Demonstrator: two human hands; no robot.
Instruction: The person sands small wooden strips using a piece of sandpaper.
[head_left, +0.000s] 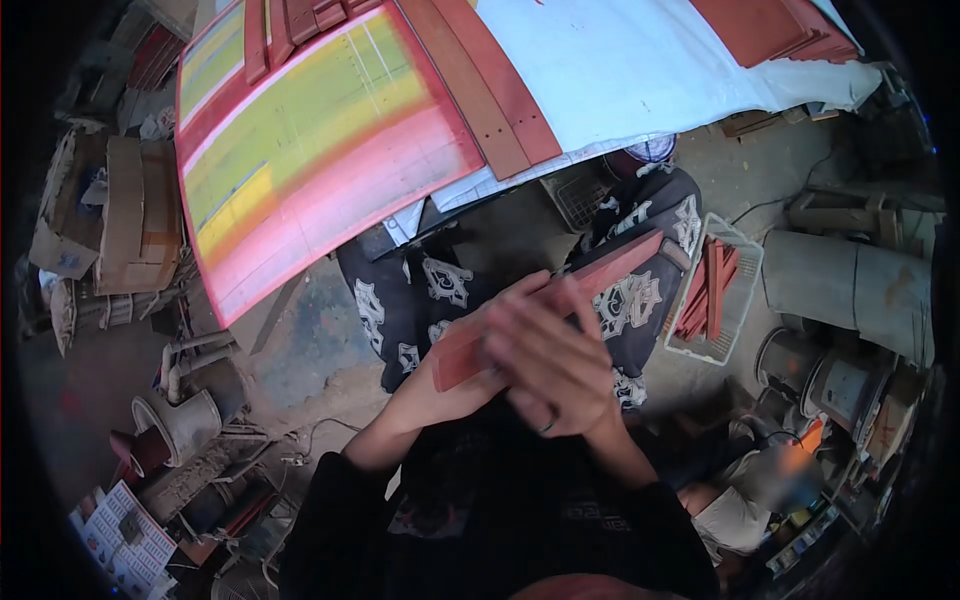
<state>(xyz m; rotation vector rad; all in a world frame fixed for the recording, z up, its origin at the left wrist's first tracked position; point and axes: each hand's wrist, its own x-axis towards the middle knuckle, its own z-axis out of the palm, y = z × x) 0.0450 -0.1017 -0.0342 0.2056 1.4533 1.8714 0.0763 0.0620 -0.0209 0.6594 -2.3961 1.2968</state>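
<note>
A reddish-brown flat strip (620, 262) lies slantwise across my lap, its far end up to the right and its near end by my left wrist. My left hand (470, 345) is under and around the strip's near part, gripping it. Over the strip's middle is my right hand (555, 360), blurred by motion; whether something small is under its fingers cannot be made out. A dark ring shows on one right finger. My patterned dark trousers (640, 300) are beneath the strip.
Ahead stands a table with a painted yellow-and-pink board (320, 150), a white cover (620, 70) and red-brown strips (480, 90). A basket (725, 345) of strips is on the right. Cardboard boxes (140, 215) stand left. Another person (735, 510) is at lower right.
</note>
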